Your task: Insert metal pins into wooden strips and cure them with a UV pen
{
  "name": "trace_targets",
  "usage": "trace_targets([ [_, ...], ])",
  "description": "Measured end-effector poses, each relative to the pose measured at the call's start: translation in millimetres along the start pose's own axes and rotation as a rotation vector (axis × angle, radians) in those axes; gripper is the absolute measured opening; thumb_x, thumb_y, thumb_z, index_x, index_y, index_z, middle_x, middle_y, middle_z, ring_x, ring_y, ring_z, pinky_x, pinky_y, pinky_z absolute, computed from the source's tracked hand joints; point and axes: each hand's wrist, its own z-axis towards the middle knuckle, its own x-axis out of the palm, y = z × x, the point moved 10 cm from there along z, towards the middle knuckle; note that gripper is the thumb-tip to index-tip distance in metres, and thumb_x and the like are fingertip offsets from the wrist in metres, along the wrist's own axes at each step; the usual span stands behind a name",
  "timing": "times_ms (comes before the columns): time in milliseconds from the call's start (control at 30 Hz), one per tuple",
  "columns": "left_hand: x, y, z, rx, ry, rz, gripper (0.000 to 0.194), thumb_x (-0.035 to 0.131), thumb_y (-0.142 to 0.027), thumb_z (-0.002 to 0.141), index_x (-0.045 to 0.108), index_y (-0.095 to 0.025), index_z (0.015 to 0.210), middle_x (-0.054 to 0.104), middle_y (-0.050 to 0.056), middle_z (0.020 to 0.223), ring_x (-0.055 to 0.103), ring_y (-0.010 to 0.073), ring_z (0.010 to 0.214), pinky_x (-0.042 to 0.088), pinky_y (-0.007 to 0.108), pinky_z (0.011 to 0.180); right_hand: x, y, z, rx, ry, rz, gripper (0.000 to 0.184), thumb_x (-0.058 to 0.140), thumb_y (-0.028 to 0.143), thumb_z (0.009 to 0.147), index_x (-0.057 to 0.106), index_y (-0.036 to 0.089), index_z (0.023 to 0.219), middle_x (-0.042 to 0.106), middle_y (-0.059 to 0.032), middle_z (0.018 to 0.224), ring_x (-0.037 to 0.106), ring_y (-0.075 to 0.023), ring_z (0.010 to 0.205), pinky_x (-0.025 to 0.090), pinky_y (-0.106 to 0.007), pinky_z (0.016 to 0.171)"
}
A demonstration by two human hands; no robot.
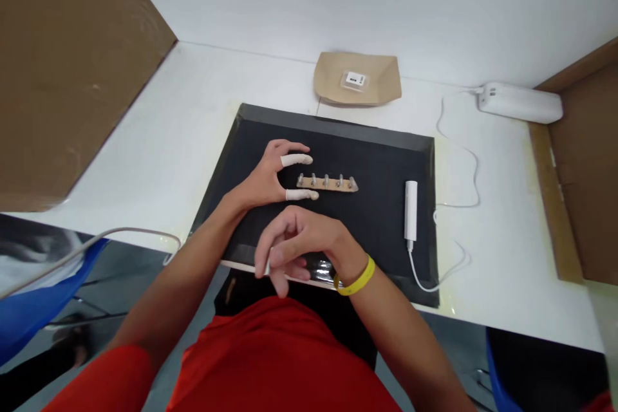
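Observation:
A short wooden strip (pixel 333 185) with several small clear, upright pieces on it lies on the black mat. My left hand (pixel 270 175) is at its left end, with thumb and index finger spread apart on either side of it. White finger cots (pixel 297 159) cover those two fingertips. No contact between them and the strip is plain to see. Nearer to my body, my right hand (pixel 302 241) hangs over the mat's front edge, fingers curled and thumb pressed in. A small white bit (pixel 267 266) shows at its fingertips, too small to name.
The black mat (pixel 376 232) has a raised dark rim. On its right side lies a white stick-shaped device (pixel 411 211) with a cable. Behind the mat, a brown paper tray (pixel 328 80) holds a small clear case (pixel 355 80). A white power unit (pixel 521 103) stands back right.

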Motion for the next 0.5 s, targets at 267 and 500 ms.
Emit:
trace_targets([
  [267, 1.9, -4.1, 1.1, 0.073, -0.074, 0.009, 0.046, 0.090, -0.047, 0.080, 0.073, -0.024, 0.115, 0.068, 0.011, 0.138, 0.050, 0.0287, 0.130, 0.042, 0.052, 0.119, -3.7, -6.0, -3.4, 0.040, -0.103, -0.001, 0.033, 0.081, 0.040, 0.088, 0.074, 0.009, 0.093, 0.077, -0.0027, 0.069, 0.055, -0.0045, 0.043, 0.039, -0.015, 0.042],
  [500, 13.3, -7.6, 8.2, 0.070, 0.052, 0.024, 0.038, 0.088, -0.046, 0.081, 0.074, -0.024, 0.109, 0.070, 0.009, 0.136, 0.052, 0.0298, 0.131, 0.041, 0.052, 0.117, 9.4, -17.6, 4.1, 0.099, 0.001, 0.048, 0.027, 0.079, 0.034, 0.091, 0.074, 0.008, 0.097, 0.078, -0.0024, 0.072, 0.054, -0.0037, 0.046, 0.043, -0.014, 0.047],
])
